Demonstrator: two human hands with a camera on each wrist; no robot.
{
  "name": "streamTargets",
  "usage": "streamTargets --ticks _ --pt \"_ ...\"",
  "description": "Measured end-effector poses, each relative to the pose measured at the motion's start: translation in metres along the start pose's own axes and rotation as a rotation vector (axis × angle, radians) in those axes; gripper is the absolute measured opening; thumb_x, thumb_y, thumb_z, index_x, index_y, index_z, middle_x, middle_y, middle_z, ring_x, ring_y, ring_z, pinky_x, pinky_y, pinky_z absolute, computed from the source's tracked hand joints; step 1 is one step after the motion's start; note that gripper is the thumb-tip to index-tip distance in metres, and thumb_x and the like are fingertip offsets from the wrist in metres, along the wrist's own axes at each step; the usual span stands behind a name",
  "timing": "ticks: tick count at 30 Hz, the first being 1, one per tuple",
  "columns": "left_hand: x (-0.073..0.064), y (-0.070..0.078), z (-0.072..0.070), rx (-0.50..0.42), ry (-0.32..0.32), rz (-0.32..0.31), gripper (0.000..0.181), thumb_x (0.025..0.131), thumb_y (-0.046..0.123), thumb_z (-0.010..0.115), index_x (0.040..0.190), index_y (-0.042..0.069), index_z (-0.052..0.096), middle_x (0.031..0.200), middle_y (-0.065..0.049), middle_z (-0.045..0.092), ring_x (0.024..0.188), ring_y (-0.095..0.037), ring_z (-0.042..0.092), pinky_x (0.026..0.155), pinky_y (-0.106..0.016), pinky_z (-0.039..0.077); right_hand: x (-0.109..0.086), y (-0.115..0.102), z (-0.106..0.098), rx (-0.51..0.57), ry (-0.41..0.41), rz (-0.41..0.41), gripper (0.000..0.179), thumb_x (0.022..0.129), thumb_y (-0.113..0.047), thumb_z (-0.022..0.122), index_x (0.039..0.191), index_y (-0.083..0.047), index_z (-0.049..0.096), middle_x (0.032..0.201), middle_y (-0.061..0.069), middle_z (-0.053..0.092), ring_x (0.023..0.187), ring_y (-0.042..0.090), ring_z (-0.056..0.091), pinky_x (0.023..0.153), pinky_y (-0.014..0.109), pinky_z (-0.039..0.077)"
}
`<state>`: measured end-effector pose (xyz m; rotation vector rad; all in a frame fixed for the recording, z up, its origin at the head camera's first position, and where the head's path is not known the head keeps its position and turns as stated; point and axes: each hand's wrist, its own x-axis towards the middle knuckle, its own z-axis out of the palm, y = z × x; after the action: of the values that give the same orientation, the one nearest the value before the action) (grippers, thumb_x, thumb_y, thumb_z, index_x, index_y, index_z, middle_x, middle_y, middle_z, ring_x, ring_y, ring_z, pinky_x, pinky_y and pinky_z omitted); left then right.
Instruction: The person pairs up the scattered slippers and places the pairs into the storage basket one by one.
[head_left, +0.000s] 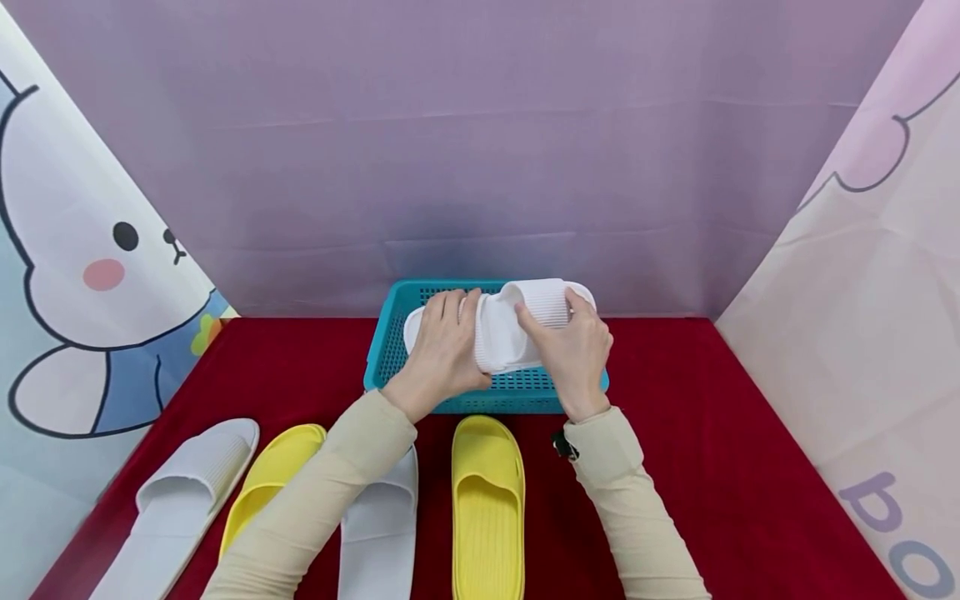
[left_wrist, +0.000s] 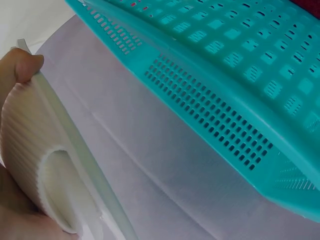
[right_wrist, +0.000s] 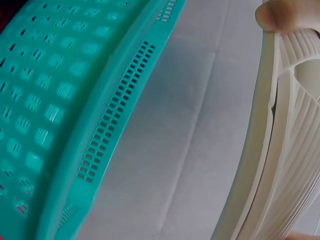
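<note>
Both hands hold a pair of white slippers over a teal plastic basket. The white slippers overlap lengthwise, with one ribbed strap at the left end and another at the right. My left hand grips the left end, fingers across the strap. At the other end my right hand grips the right strap, its thumb at the strap opening. In the right wrist view the slippers' soles lie one against the other. The left wrist view shows a ribbed strap between thumb and fingers.
On the red cloth in front lie a white slipper, a yellow slipper partly hidden by the left sleeve, another white slipper and another yellow slipper. A purple curtain hangs behind the basket; printed sheets stand at both sides.
</note>
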<state>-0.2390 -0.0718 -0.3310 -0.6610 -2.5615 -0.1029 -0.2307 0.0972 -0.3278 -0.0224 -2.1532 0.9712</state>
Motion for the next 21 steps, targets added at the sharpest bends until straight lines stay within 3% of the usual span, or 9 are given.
streamTargets --ticks 6,21 --pt "-0.001 0.0 0.002 -0.006 -0.004 0.007 0.116 0.049 0.056 0.08 0.137 0.0 0.029 0.128 -0.018 0.043 0.116 -0.031 0.038 0.105 -0.045 0.03 -0.006 -0.002 0.002 -0.007 -0.036 0.025 0.061 0.075 -0.051 0.067 0.111 -0.002 0.062 0.095 0.015 0.068 0.072 0.028 0.063 0.067 0.041 0.053" --pt "-0.001 -0.003 0.005 -0.026 0.0 0.004 0.117 0.049 0.057 0.08 0.137 0.0 0.029 0.128 -0.018 0.043 0.117 -0.031 0.038 0.105 -0.045 0.03 -0.014 -0.014 0.007 -0.027 -0.014 0.031 0.065 0.074 -0.051 0.068 0.116 -0.002 0.06 0.105 0.016 0.066 0.079 0.029 0.064 0.071 0.042 0.053"
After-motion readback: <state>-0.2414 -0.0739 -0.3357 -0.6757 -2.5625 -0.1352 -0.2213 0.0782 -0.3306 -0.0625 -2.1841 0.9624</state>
